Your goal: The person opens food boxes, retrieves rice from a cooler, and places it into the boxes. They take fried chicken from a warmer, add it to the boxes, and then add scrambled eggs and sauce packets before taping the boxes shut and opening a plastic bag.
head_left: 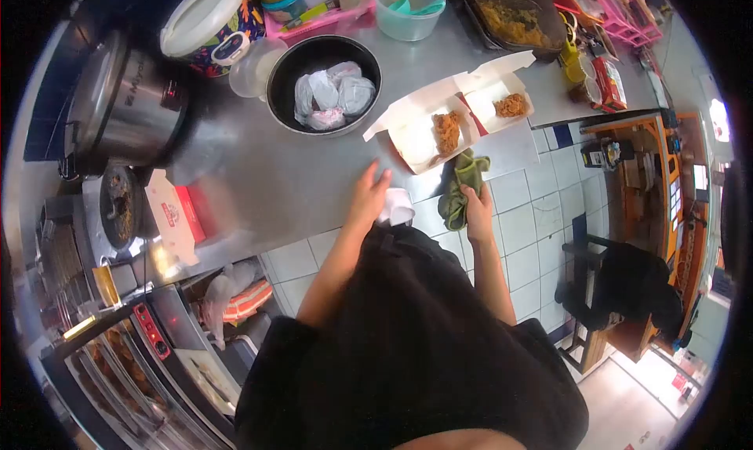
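My right hand (478, 213) is closed on a green cloth (464, 190) just off the front edge of the metal counter (290, 191). At that edge my left hand (370, 193) has its fingers apart, beside a small white cup (398, 207); whether they touch is unclear. Beyond my hands, two open white boxes stand side by side. The nearer box (412, 140) holds a piece of fried chicken (447, 132); the farther box (502, 85) holds another piece (511, 105). A black pot (283, 111) with tied plastic bags (333, 93) in it stands left of the boxes.
A large steel cooker (145, 105) and a red and white box (176, 215) are at the left. Along the back are a plastic tub (408, 25) and dark trays of food (514, 23). A heated display case (118, 356) is at lower left, a dark chair (627, 285) at right.
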{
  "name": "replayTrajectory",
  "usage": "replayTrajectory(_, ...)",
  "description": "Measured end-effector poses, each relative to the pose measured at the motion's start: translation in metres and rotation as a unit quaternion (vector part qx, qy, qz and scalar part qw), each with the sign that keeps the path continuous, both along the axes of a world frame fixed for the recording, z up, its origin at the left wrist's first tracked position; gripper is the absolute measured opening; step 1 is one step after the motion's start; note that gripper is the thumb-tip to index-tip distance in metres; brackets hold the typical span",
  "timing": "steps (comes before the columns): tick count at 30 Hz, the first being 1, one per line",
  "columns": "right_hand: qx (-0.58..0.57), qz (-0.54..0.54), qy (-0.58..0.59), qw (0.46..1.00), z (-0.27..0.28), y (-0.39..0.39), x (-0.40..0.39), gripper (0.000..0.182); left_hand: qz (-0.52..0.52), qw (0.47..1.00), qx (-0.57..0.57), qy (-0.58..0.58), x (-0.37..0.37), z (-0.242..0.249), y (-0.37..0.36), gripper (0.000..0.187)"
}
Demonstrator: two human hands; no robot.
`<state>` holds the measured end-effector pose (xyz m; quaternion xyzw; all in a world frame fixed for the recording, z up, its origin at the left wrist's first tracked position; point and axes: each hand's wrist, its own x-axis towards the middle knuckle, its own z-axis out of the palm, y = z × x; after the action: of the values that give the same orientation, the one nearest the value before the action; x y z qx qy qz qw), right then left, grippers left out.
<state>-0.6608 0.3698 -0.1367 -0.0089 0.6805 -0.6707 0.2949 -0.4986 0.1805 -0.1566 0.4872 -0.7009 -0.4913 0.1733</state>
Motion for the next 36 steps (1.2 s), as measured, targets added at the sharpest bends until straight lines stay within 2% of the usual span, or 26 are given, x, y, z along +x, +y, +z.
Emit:
replayTrajectory(2,0.012,0.042,-0.016,0.999,0.0,-0.007,0.005,0.036,-0.081,0.964,0.171,0.185,-0.024,0.005,-0.011,0.06)
replayTrajectory(3,0.014,0.035,-0.014,0.999,-0.003,-0.005,0.011,0.036,-0.087,0.963,0.174,0.186,-0.015,0.011,-0.013,0.06)
replayTrajectory(5,0.019,0.014,0.021,0.999,-0.01,-0.007,0.011,0.036,-0.081,0.99,-0.031,0.11,0.014,0.035,-0.03,0.058)
replayTrajectory(6,0.004,-0.009,0.034,0.999,-0.012,-0.007,0.014,0.035,-0.04,0.999,-0.026,0.003,0.041,0.098,-0.033,0.056)
replayTrajectory(7,0.003,-0.015,0.033,0.999,-0.007,-0.008,0.013,0.035,0.048,0.989,-0.138,0.029,0.075,0.098,-0.04,0.056)
replayTrajectory(8,0.03,0.023,0.015,0.999,0.003,-0.002,0.015,0.038,0.131,0.958,-0.253,-0.021,0.123,0.085,-0.063,0.059)
replayTrajectory(9,0.059,0.062,-0.007,0.996,0.011,0.008,0.019,0.04,0.185,0.946,-0.267,0.012,0.173,0.095,-0.08,0.065)
replayTrajectory(10,0.086,0.114,-0.043,0.989,0.014,0.013,0.017,0.047,0.263,0.933,-0.162,-0.185,0.209,0.135,-0.084,0.072)
replayTrajectory(11,0.084,0.116,-0.044,0.989,0.015,0.016,0.013,0.047,0.327,0.889,-0.219,-0.236,0.238,0.136,-0.088,0.075)
replayTrajectory(12,0.106,0.277,-0.013,0.955,0.014,0.016,0.009,0.05,0.39,0.831,-0.274,-0.286,0.269,0.136,-0.094,0.078)
replayTrajectory(13,0.122,0.431,0.018,0.894,0.015,0.01,0.01,0.054,0.397,0.825,-0.279,-0.289,0.311,0.123,-0.108,0.078)
replayTrajectory(14,0.114,0.479,0.021,0.87,0.034,-0.011,0.019,0.063,0.313,0.88,-0.273,-0.232,0.357,0.1,-0.126,0.075)
replayTrajectory(15,0.103,0.485,0.021,0.868,0.031,-0.031,0.031,0.063,0.223,0.922,-0.263,-0.174,0.385,0.086,-0.136,0.073)
replayTrajectory(16,0.072,0.49,0.041,0.868,0.029,-0.052,0.043,0.067,0.229,0.918,-0.272,-0.178,0.391,0.083,-0.139,0.073)
replayTrajectory(18,0.014,0.505,0.025,0.862,0.026,-0.1,0.068,0.073,0.239,0.908,-0.169,-0.299,0.389,0.083,-0.144,0.06)
replayTrajectory(19,-0.01,0.516,-0.01,0.857,0.025,-0.129,0.078,0.074,0.244,0.906,-0.177,-0.298,0.388,0.087,-0.147,0.06)
replayTrajectory(21,0.019,0.561,0.098,0.821,0.012,-0.185,0.093,0.077,0.198,0.915,-0.09,-0.339,0.381,0.091,-0.15,0.049)
replayTrajectory(25,0.077,0.507,0.026,0.858,0.007,-0.259,0.096,0.078,0.196,0.919,-0.128,-0.317,0.362,0.077,-0.151,0.045)
replayTrajectory(27,0.061,0.423,0.135,0.894,-0.025,-0.283,0.099,0.074,0.174,0.915,-0.282,-0.232,0.336,0.071,-0.14,0.042)
replayTrajectory(28,0.075,0.415,0.136,0.896,-0.036,-0.293,0.093,0.077,0.147,0.926,-0.294,-0.185,0.322,0.073,-0.137,0.041)
replayTrajectory(29,0.074,0.415,0.135,0.897,-0.025,-0.296,0.092,0.077,0.116,0.936,-0.302,-0.139,0.308,0.076,-0.133,0.04)
replayTrajectory(31,0.062,0.415,0.13,0.899,0.005,-0.287,0.087,0.083,0.147,0.97,-0.174,-0.084,0.277,0.072,-0.126,0.036)
replayTrajectory(32,0.045,0.43,0.154,0.889,-0.029,-0.288,0.084,0.08,0.138,0.972,-0.168,-0.086,0.261,0.066,-0.122,0.036)
replayTrajectory(33,0.052,0.421,0.151,0.893,0.001,-0.268,0.084,0.08,0.134,0.965,-0.211,-0.077,0.243,0.058,-0.119,0.036)
replayTrajectory(35,0.157,0.577,0.129,0.791,0.06,-0.213,0.083,0.073,0.113,0.961,-0.246,-0.054,0.2,0.049,-0.119,0.035)
replayTrajectory(36,0.153,0.608,0.109,0.771,0.048,-0.187,0.08,0.068,0.138,0.976,-0.167,-0.021,0.176,0.051,-0.115,0.036)
